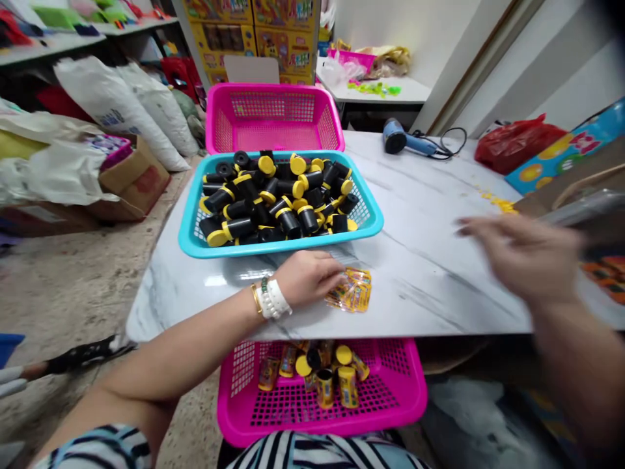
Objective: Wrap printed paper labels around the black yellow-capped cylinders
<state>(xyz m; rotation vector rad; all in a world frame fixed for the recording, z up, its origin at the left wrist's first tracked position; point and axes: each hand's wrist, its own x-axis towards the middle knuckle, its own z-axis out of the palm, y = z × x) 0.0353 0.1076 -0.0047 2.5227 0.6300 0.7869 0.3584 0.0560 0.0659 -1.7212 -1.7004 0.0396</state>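
Note:
My left hand (310,279) rests on the table with its fingers curled together on the edge of a small pile of yellow printed plastic labels (359,291). Smeared by motion, my right hand (530,254) is raised over the right side of the table; whether it holds anything is hidden by the blur. Just beyond my left hand stands a turquoise basket (280,249) heaped with small black canisters (239,228) with yellow lids. Below the table edge, a pink basket (322,426) in front of me holds several canisters (348,386) wearing yellow printed labels.
Another pink basket (275,91) stands behind the turquoise one. A blue heat gun (410,140) with a black cord lies at the back of the marble-patterned table (415,260). Yellow bits (498,202), a red bag (517,143) and cartons are at the right. White sacks (122,114) stand left.

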